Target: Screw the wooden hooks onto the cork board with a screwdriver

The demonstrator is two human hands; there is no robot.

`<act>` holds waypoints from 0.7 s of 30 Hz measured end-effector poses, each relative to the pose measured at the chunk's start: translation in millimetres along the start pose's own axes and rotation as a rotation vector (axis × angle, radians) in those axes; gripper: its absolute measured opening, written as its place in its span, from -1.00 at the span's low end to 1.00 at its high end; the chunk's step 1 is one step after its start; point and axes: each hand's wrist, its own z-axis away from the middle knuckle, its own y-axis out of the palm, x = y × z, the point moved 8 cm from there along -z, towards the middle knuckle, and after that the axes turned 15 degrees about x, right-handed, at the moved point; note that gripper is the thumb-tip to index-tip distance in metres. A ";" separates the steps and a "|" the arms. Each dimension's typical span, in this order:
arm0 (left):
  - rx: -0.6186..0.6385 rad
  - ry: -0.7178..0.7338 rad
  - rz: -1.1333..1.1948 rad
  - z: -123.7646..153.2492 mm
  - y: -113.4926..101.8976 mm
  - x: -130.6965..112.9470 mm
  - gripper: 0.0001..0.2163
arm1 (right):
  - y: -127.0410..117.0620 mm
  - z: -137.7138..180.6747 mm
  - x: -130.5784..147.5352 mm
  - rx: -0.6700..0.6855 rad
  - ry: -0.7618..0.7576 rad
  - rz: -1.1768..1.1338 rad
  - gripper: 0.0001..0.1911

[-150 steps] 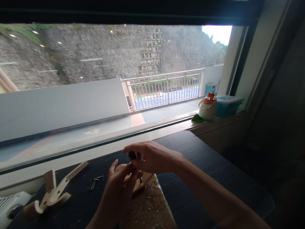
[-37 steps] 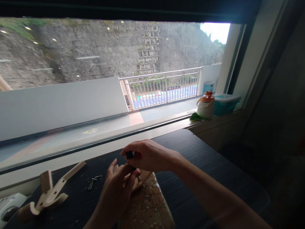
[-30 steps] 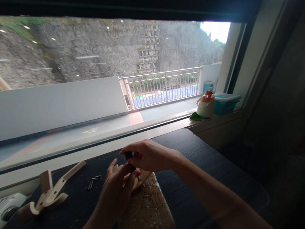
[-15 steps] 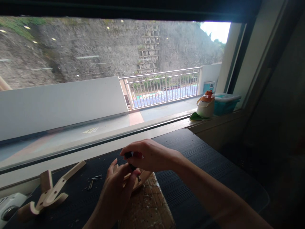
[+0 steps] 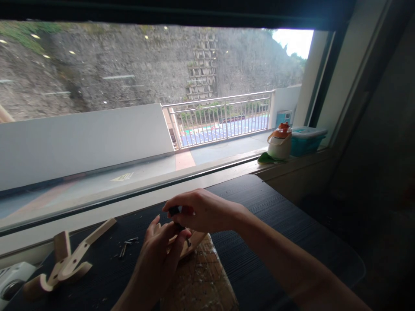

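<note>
My right hand (image 5: pixel 207 211) is closed round the dark handle of a small screwdriver (image 5: pixel 175 212), its tip pointing down onto a light wooden piece (image 5: pixel 193 240). My left hand (image 5: pixel 158 259) grips that wooden piece from the near side, fingers curled on it. The piece rests on a worn brown cutting mat (image 5: pixel 201 280) on the dark table (image 5: pixel 285 233). Much of the wooden piece is hidden behind my left hand.
A jointed wooden assembly (image 5: pixel 68 263) lies at the left, with several loose screws (image 5: pixel 125 247) beside it. A white device (image 5: pixel 9 280) sits at the far left edge. On the window sill stand a white jug with an orange lid (image 5: pixel 280 142) and a teal box (image 5: pixel 306 140).
Both hands stay on the screwdriver and the wooden piece. The fingers of my right hand have shifted slightly on the handle. The view has dropped a little since the earliest frame.
</note>
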 end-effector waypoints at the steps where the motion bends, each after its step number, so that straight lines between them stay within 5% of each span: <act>1: 0.003 0.000 -0.002 -0.1 0.5 0.1 -0.85 | -0.2 -0.1 0.1 -0.001 -0.001 0.010 -0.69; 21: -0.106 0.062 -0.146 3.6 -7.3 -7.6 -0.83 | 1.9 0.3 -1.3 0.017 0.060 0.008 -0.65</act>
